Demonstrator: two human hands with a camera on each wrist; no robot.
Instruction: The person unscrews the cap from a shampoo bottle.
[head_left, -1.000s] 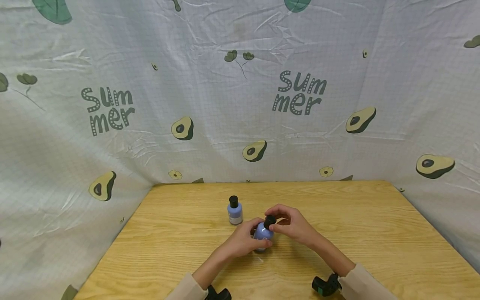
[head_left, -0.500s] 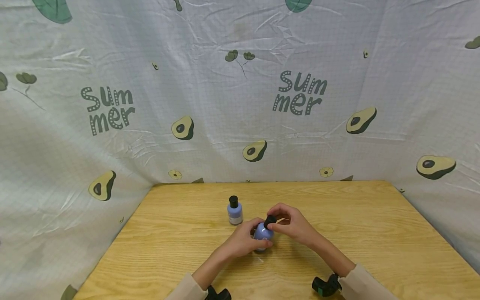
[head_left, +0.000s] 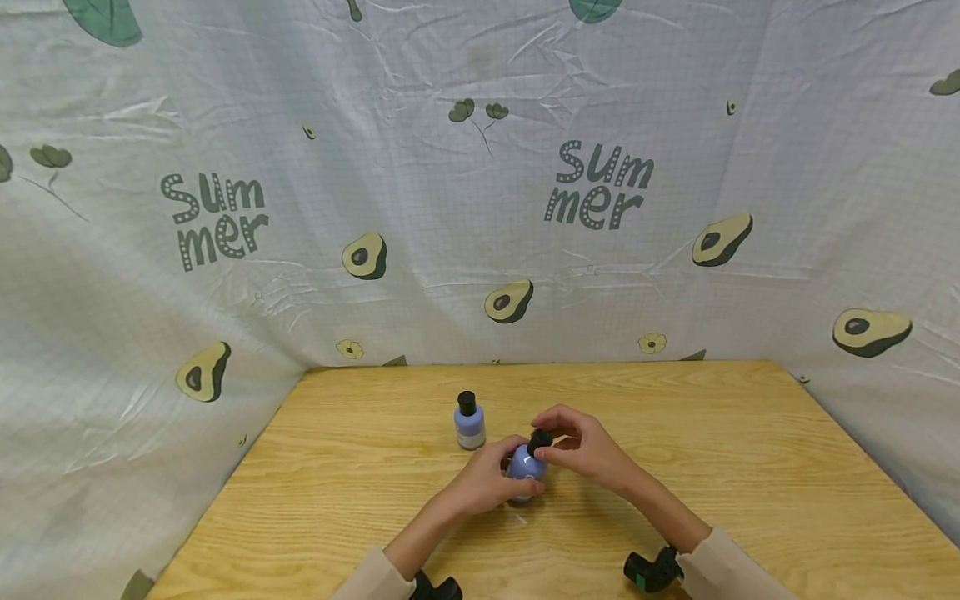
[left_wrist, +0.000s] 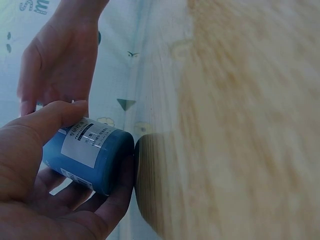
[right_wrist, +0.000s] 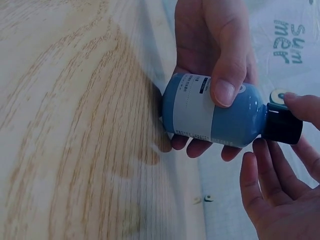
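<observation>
My left hand [head_left: 482, 482] grips a small blue-violet bottle [head_left: 528, 463] round its body, thumb across the front and fingers behind. The bottle leans a little to the right, its base low over the table. In the right wrist view a white printed label [right_wrist: 192, 107] wraps the body, and the black cap [right_wrist: 282, 125] is at the neck. My right hand [head_left: 588, 450] pinches this cap between thumb and fingers. In the left wrist view the bottle's lower part [left_wrist: 107, 155] shows, while the cap is hidden behind the hands.
A second bottle [head_left: 470, 427] of the same kind stands upright, black-capped, just behind and left of my left hand. Both are on a light wooden table [head_left: 337, 450]. A white cloth [head_left: 420, 208] printed with avocados hangs behind it and along the sides.
The fingers of my right hand have shifted very slightly upward at the cap. My left hand, the held bottle and the standing bottle stay where they were.
</observation>
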